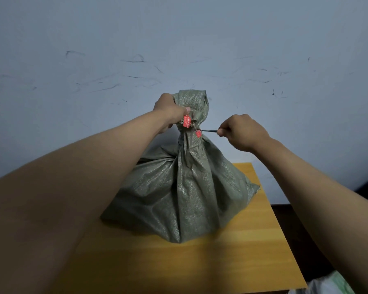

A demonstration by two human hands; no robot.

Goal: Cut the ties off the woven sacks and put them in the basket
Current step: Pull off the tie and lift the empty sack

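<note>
A yellowish wooden table (253,262) carries one grey-green woven sack (185,194), standing upright.

A big wall (179,39) fills the back. It is pale blue-grey and has many thin dark scratches and scuff marks on it. In front of it stands a wooden table (253,251) with a smooth yellow-orange top. To the right of the table the floor (319,240) looks very dark. Something white and pale green (331,285) lies low in the right corner. The light is soft and dim.
</note>
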